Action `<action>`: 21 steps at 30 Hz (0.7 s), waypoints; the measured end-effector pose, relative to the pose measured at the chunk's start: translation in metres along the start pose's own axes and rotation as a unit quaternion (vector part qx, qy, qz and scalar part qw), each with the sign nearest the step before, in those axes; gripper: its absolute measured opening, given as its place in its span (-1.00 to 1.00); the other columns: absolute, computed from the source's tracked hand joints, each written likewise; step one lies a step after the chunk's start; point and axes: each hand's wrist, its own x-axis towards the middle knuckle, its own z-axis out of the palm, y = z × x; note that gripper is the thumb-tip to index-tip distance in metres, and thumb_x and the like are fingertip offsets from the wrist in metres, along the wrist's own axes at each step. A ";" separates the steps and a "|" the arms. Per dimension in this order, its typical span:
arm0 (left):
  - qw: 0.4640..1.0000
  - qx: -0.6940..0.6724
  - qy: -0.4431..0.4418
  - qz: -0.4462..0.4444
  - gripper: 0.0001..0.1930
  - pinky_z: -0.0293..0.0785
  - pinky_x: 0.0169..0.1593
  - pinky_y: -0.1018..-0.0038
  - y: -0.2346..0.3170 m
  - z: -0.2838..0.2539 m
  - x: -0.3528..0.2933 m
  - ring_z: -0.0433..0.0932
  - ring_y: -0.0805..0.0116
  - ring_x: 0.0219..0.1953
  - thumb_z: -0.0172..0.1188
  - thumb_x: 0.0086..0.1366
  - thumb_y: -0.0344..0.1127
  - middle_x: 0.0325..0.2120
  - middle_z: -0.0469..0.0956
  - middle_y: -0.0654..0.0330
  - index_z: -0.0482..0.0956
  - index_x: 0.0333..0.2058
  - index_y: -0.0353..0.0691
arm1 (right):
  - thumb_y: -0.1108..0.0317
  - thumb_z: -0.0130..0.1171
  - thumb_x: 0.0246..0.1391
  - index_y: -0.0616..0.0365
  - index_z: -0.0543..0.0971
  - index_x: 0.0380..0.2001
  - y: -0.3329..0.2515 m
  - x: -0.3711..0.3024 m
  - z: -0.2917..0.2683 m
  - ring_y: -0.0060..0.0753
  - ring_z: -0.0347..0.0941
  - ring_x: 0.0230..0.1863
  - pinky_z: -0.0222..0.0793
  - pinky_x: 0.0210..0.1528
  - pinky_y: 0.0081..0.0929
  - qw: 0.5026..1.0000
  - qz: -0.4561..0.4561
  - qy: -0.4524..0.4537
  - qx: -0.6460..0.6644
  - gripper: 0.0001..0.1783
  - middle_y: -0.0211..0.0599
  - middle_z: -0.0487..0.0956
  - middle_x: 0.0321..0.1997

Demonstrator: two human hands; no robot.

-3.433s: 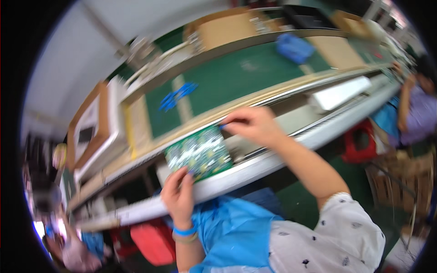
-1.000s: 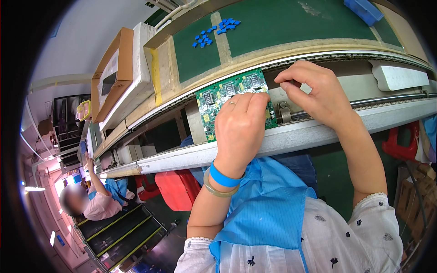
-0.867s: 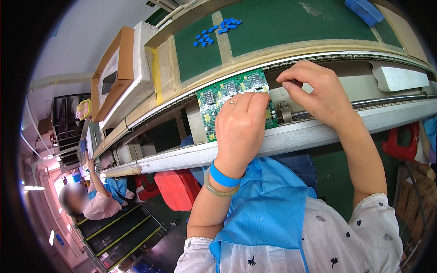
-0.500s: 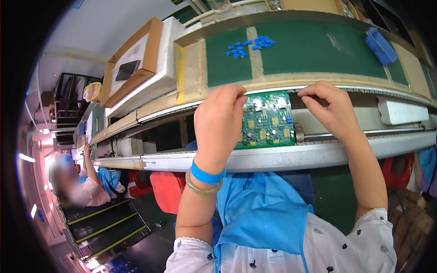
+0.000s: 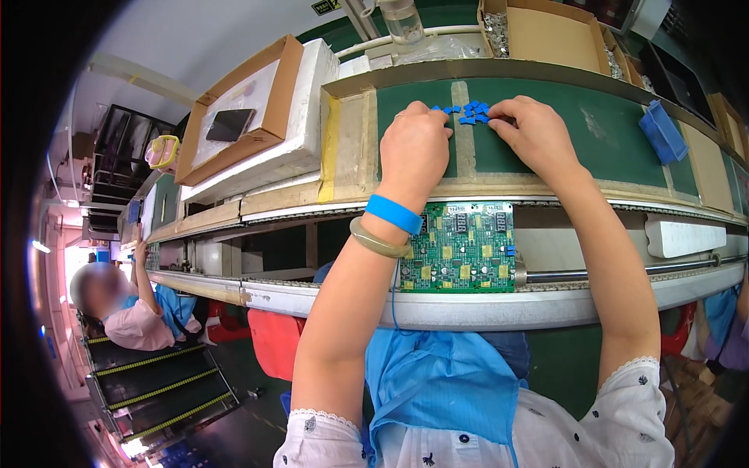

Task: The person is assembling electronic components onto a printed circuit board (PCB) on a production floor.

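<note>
Small blue components [image 5: 473, 114] lie in a loose pile on the green work surface [image 5: 577, 148]. My left hand [image 5: 416, 150] is at the pile's left side, its fingers bent into a pinch. What sits between those fingertips is hidden. At the right edge of the pile, my right hand [image 5: 538, 139] has thumb and index finger closing on a blue component. Below my hands, a green circuit board [image 5: 462, 251] rests between the rails, with dark display parts along its top and a blue part at its right edge. My left forearm covers part of its left side.
A blue bin [image 5: 663, 132] stands at the right of the green surface. On the left, a cardboard box [image 5: 269, 117] holding a dark flat device [image 5: 230, 125] rests on white foam. The metal front rail [image 5: 499, 310] runs before me. A co-worker [image 5: 144, 320] sits far left.
Both hands have moved from above the circuit board to the blue components farther away. The view has shifted, so the board and rails appear lower.
</note>
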 end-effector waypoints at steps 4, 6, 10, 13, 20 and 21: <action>1.000 -0.010 0.006 0.018 -0.90 0.57 -0.21 0.19 -0.003 0.002 -0.002 0.61 0.04 -0.24 0.32 0.13 -0.40 -0.39 0.57 0.09 0.72 -0.34 -0.19 | 0.26 0.26 0.13 0.05 0.71 -0.22 0.000 0.004 0.007 -0.11 0.56 -0.15 0.49 -0.11 -0.18 0.998 -0.025 0.009 -0.053 -0.81 -0.26 0.62 -0.28; 1.000 -0.002 -0.003 0.018 -0.88 0.56 -0.17 0.21 -0.001 0.001 -0.004 0.61 0.05 -0.26 0.34 0.14 -0.38 -0.35 0.61 0.11 0.74 -0.31 -0.17 | 0.27 0.27 0.12 0.04 0.71 -0.23 0.002 0.002 0.010 -0.11 0.56 -0.15 0.49 -0.12 -0.18 0.996 -0.045 0.022 -0.067 -0.82 -0.26 0.61 -0.29; 1.000 -0.001 -0.011 0.024 -0.86 0.56 -0.18 0.20 -0.001 -0.005 -0.007 0.61 0.03 -0.28 0.34 0.14 -0.38 -0.37 0.61 0.11 0.73 -0.29 -0.16 | 0.32 0.28 0.11 0.04 0.69 -0.24 0.000 -0.004 0.009 -0.12 0.56 -0.18 0.49 -0.14 -0.19 0.997 -0.056 0.036 -0.042 -0.85 -0.26 0.61 -0.31; 0.999 -0.032 0.000 0.021 -0.85 0.56 -0.22 0.26 -0.004 -0.011 -0.010 0.62 0.08 -0.33 0.33 0.17 -0.39 -0.41 0.61 0.10 0.71 -0.26 -0.19 | 0.34 0.28 0.11 0.09 0.69 -0.23 -0.014 -0.012 -0.003 -0.17 0.58 -0.22 0.50 -0.15 -0.27 0.999 -0.005 0.006 0.043 -0.84 -0.26 0.65 -0.28; 0.962 -0.259 -0.026 -0.083 -0.82 0.50 -0.28 0.37 0.005 -0.052 -0.037 0.58 0.24 -0.37 0.29 0.26 -0.38 -0.42 0.60 0.12 0.70 -0.17 -0.21 | 0.44 0.29 0.11 0.22 0.71 -0.15 -0.046 -0.070 -0.026 -0.51 0.59 -0.27 0.49 -0.15 -0.56 0.954 0.057 -0.111 0.274 -0.77 -0.30 0.71 -0.27; 0.943 -0.304 -0.061 -0.123 -0.82 0.47 -0.26 0.51 0.010 -0.062 -0.043 0.53 0.42 -0.37 0.27 0.31 -0.38 -0.41 0.60 0.23 0.70 -0.15 -0.26 | 0.48 0.29 0.12 0.24 0.70 -0.14 -0.050 -0.077 -0.027 -0.62 0.54 -0.30 0.47 -0.20 -0.63 0.928 0.106 -0.162 0.318 -0.78 -0.37 0.70 -0.31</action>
